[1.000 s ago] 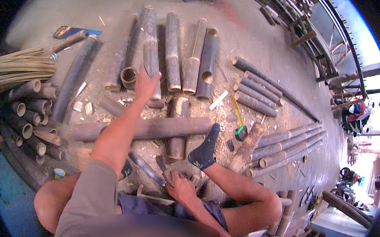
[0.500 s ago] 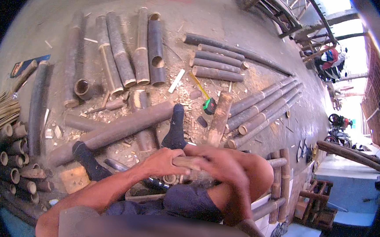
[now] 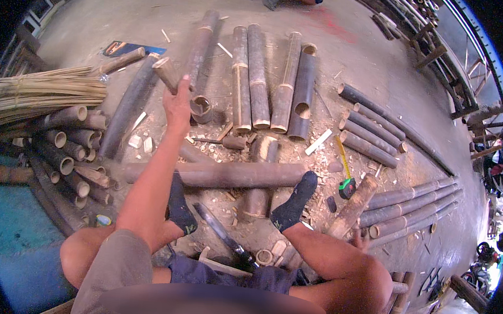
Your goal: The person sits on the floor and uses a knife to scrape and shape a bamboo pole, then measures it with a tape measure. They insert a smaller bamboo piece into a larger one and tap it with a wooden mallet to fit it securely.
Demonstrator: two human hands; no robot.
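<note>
My left hand (image 3: pixel 177 106) reaches forward at the end of a stretched arm, closed around a short bamboo piece (image 3: pixel 165 73) with a pale cut end. It is held above the floor, near a hollow bamboo tube (image 3: pixel 200 110). Beyond my right knee, part of my right hand (image 3: pixel 360 242) shows beside the lower end of a thick bamboo block (image 3: pixel 353 205). Its visible fingers look apart and hold nothing I can see. Between my feet lies a long bamboo pole (image 3: pixel 238 175), resting across a thicker bamboo piece (image 3: pixel 258 203). A dark blade with a handle (image 3: pixel 225 234) lies closer to me.
Cut bamboo poles (image 3: pixel 259 79) lie in rows ahead, with more (image 3: pixel 411 206) at the right. A tape measure (image 3: pixel 347 188) sits among shavings. At the left are stacked tubes (image 3: pixel 59 158), a bundle of thin strips (image 3: pixel 46 91) and a handsaw (image 3: pixel 132 49).
My hands were together around a short piece over my lap. Now they are apart: the left has swung forward and left with a bamboo piece, the right has dropped beyond my right knee.
</note>
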